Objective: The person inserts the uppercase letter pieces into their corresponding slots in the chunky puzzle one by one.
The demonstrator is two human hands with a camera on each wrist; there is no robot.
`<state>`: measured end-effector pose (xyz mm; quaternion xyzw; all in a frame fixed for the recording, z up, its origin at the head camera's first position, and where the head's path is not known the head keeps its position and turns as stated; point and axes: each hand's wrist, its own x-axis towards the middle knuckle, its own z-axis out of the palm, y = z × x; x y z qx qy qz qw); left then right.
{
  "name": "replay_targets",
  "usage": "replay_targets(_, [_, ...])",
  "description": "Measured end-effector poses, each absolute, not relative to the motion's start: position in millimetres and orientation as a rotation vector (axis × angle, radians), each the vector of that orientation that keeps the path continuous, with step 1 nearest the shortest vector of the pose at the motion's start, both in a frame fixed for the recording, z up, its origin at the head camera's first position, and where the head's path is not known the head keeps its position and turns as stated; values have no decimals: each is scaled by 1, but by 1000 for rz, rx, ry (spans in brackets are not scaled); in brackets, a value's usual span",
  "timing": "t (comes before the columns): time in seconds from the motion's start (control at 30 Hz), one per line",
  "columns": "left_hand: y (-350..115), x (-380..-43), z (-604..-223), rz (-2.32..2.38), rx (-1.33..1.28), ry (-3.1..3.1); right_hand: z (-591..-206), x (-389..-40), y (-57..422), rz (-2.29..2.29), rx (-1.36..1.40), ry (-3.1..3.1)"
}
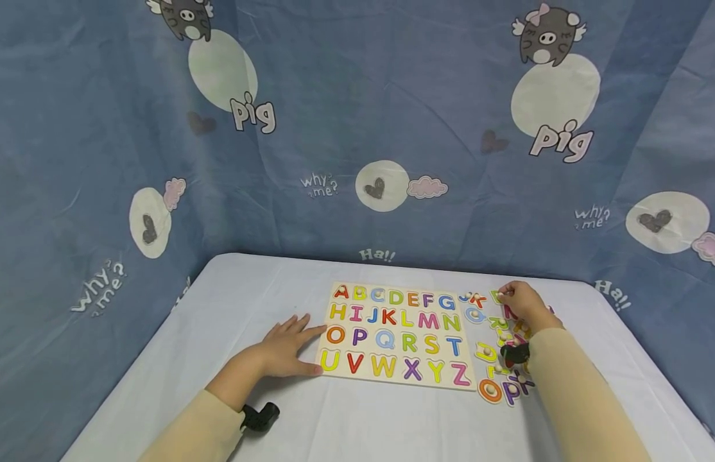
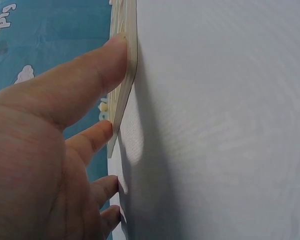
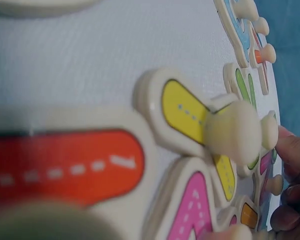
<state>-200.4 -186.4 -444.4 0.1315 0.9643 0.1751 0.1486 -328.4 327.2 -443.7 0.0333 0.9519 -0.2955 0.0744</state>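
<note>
The letter board [image 1: 398,347] bore A through Z, loose pieces [image 1: 490,391] showed O, P and K, the blue cloth [image 1: 334,77] "pig", "why me?", "Ha!!"

It looks like a little play spot, but I can't tell what room it is in: a blue cloth [image 1: 346,83] with cartoon pigs [image 1: 547,40] hangs behind a white surface [image 1: 380,423] with a letter puzzle [image 1: 397,341] on it

Red letter [image 3: 65,167] cut off, foreground knob [image 3: 55,222] blurred, right sleeve [image 1: 583,398] cropped
</note>
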Motion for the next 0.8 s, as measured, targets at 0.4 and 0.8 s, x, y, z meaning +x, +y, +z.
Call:
replay_targets(0.4, [-187,-202,-447,497,383,2771,-426,-316,326,-981,-11,2918])
replay_targets(0.8, [-188,-204,-447,497,393,2766,-393,-298,303,-959,-181,2914])
